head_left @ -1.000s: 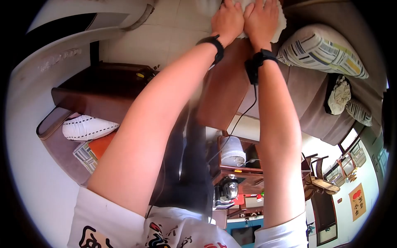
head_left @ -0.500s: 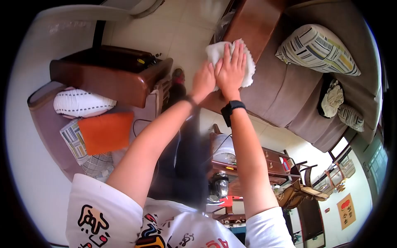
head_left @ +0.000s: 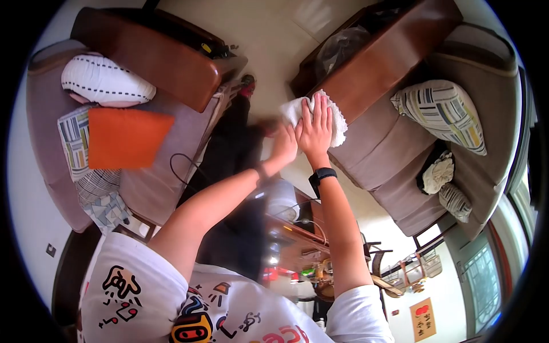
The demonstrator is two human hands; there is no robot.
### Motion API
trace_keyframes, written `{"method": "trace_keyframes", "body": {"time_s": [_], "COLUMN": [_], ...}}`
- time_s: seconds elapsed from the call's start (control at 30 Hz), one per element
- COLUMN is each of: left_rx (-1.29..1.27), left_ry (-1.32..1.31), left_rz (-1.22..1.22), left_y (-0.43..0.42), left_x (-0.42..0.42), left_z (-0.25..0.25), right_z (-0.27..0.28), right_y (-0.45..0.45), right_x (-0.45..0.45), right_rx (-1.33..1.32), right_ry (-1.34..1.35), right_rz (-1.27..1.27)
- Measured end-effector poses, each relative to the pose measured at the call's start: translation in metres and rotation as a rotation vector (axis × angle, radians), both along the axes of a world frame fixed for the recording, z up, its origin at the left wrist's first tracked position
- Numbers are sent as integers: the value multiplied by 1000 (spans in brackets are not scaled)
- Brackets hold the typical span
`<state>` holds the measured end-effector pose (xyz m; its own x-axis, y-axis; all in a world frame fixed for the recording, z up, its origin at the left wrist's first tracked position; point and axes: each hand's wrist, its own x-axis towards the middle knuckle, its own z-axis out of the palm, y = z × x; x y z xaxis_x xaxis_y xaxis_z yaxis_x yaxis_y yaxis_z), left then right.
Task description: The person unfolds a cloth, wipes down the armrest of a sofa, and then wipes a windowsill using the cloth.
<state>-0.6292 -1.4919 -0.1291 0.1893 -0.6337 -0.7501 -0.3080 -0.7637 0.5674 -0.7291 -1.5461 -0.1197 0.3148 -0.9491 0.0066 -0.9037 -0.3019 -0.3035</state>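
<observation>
A white cloth [head_left: 338,127] with a fluffy edge lies at the near end of the brown wooden armrest [head_left: 394,60] of the sofa on the right. My right hand [head_left: 314,132] rests flat on the cloth, fingers stretched out. Close beside it, my left hand [head_left: 283,144] is curled at the cloth's left edge; its fingertips are partly hidden. A dark watch band [head_left: 323,175] circles my right wrist.
A grey-brown sofa [head_left: 372,163] with a patterned cushion [head_left: 443,111] stands on the right. On the left are another sofa [head_left: 151,186], an orange cushion [head_left: 130,138] and a wooden armrest [head_left: 154,66]. A white bucket [head_left: 283,201] and a dark cable [head_left: 173,166] are nearby.
The view has shifted and turned, showing more of the right armrest and a clear plastic bag beside it. Both hands stay with the cloth, now nearer the armrest's end.
</observation>
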Motion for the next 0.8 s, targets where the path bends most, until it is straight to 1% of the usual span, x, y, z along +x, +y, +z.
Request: {"method": "trace_keyframes", "body": {"time_s": [0.03,0.13,0.17,0.2,0.27,0.3,0.4,0.43,0.53,0.57,0.7,0.73,0.77,0.8], "left_rx": [87,134,64,79,121,189,289,331,169,185,357,400,443,456], "left_ry": [47,209,261,374,612,685,968,941,1141,1126,1123,1126,1126,1032], "left_rz": [64,185,161,226,361,433,811,903,1116,1203,921,825,725,672], "left_y": [4,26,33,40,35,40,31,23,16,5,-37,-48,-60,-65], "left_x": [-3,-12,-12,-12,-7,-9,-6,-5,2,6,26,30,36,44], "left_z": [3,-4,-8,-14,7,-1,0,1,-35,-39,-51,-57,-52,-44], "right_z": [1,-2,-5,-9,-9,-9,-11,-11,-12,-10,-9,-9,-9,-9], "right_y": [3,16,21,25,31,32,27,26,27,26,24,23,21,20], "right_x": [-1,-6,-8,-9,-11,-12,-12,-11,0,6,29,30,32,34], "right_rx": [7,22,5,-11,32,42,37,27,-7,-22,-26,-20,-15,-9], "right_ry": [4,28,38,48,33,46,61,71,81,84,130,138,145,153], "right_rz": [25,89,100,114,137,146,190,182,132,104,18,50,78,104]}}
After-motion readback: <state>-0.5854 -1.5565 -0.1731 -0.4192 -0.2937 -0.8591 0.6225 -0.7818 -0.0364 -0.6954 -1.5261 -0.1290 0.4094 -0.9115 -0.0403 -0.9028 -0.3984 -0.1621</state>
